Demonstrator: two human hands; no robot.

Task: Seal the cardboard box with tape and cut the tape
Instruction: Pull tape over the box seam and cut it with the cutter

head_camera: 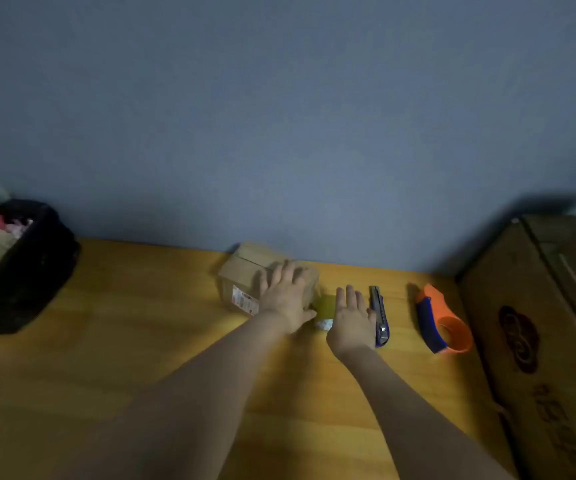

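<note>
Cardboard box (245, 275) sits steadied under my left hand (288, 297), fingers spread flat; right hand (352, 323), empty and wide, nears the knife (380, 317).

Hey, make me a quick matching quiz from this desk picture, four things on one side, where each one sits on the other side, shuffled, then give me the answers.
Things:
1. small cardboard box
2. utility knife
3. tape dispenser
4. black bin

Places:
A. far left edge of the table
B. under the left hand, near the wall
C. just right of the right hand
D. furthest right of the tools, beside the large carton

Pairs: 1-B, 2-C, 3-D, 4-A
</note>
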